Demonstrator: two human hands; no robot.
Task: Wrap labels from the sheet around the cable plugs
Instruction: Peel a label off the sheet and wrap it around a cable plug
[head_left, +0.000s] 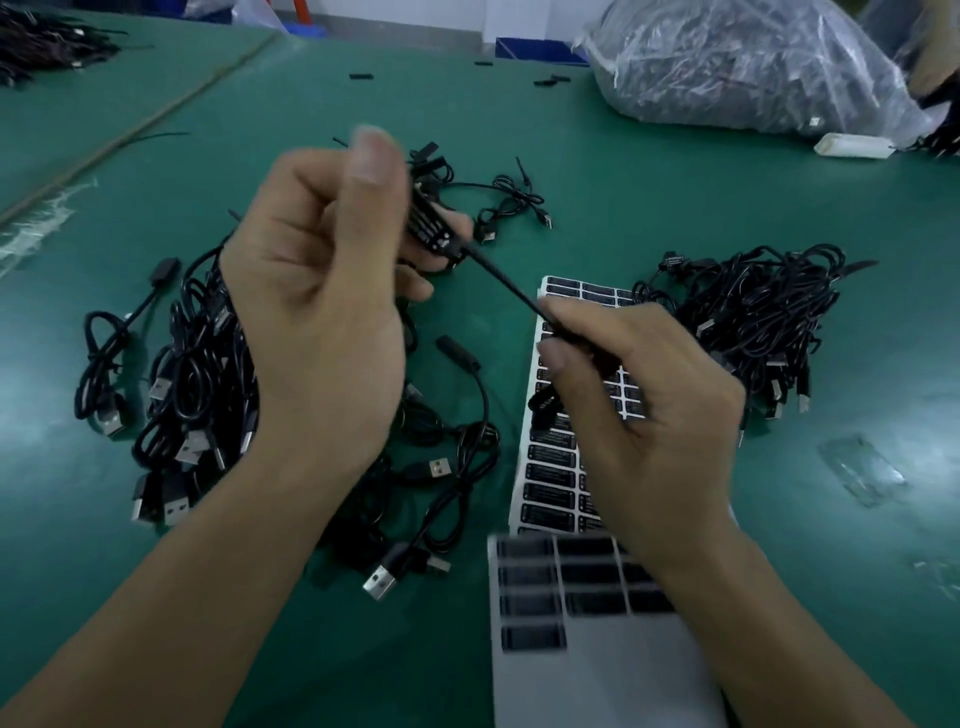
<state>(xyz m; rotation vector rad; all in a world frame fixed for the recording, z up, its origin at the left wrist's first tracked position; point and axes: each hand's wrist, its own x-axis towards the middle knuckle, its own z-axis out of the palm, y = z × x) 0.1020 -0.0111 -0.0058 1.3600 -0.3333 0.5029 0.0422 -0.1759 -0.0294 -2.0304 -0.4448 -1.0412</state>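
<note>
Pinching plug (447, 241) with label (423, 223) in left grip (311, 312) above tabletop (571, 171) centre. Pinching cable (511, 288) in right grip (644, 395) over sheet (550, 467) by near edge. Risking skewed, creased label through tugging cable taut, twisting plug.

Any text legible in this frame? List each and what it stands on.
None can be read.
White print on the label sheet: too small.
Print on the nearer sheet: blurred.
Label on the plug in the left hand: blurred.

Clear plastic bag (727, 57) and white block (852, 144) lie on green table (623, 171).
</note>
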